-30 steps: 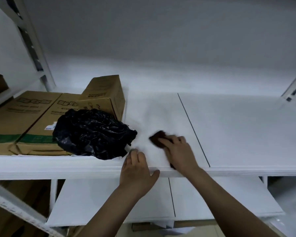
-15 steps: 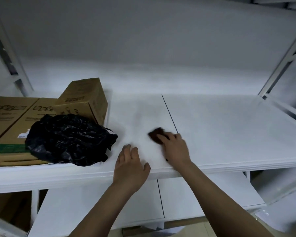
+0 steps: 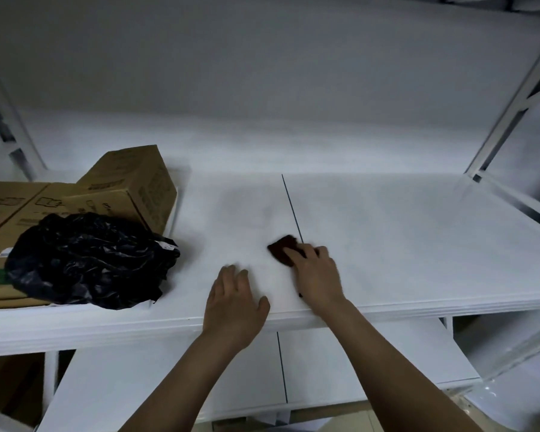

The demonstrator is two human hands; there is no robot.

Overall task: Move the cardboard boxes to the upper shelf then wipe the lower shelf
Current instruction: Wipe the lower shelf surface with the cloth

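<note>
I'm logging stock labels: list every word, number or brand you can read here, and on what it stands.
None can be read.
Upright cardboard box: dark print, blurred.
Flat cardboard boxes: large print and symbols, blurred.
White sticker beside the black plastic bag: too small.

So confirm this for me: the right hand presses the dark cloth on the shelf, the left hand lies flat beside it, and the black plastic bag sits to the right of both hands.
One thing is wrong: the black plastic bag sits to the left of both hands, partly on the cardboard boxes, as the head view shows. The rest holds: the right hand presses the dark cloth on the shelf, and the left hand lies flat beside it.
</note>
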